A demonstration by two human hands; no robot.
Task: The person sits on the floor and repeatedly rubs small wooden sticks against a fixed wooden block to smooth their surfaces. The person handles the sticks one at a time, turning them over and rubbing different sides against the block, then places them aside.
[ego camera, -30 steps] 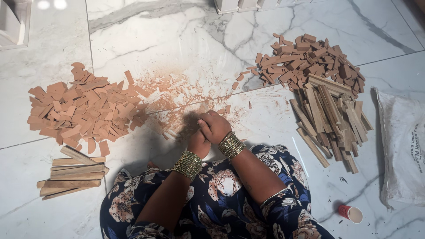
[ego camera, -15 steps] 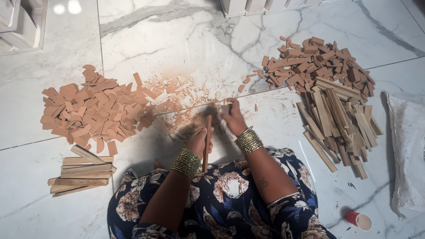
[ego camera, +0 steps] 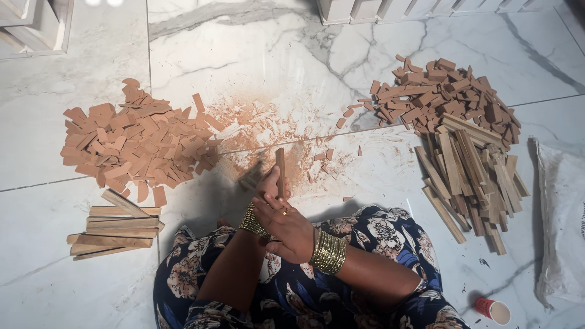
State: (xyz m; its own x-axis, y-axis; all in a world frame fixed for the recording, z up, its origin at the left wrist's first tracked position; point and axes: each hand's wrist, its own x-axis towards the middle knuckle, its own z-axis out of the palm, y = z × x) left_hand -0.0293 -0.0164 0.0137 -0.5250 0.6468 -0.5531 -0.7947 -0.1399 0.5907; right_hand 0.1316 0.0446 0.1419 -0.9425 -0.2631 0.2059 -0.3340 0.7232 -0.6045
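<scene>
My left hand grips a short reddish-brown wooden stick and holds it upright on the marble floor in front of my lap. My right hand lies just behind it, fingers curled, close against my left wrist. A blurred grey shape shows left of the stick; whether my right hand holds it is unclear. Both wrists wear gold bangles. Reddish dust and small chips cover the floor around the stick.
A heap of flat wood chips lies at the left, with a small stack of pale sticks below it. At the right are a pile of short blocks and long sticks, a white sack and a red cup.
My right hand has drawn back from the floor ahead to my left wrist. The stick now stands upright in my left hand, further forward than before.
</scene>
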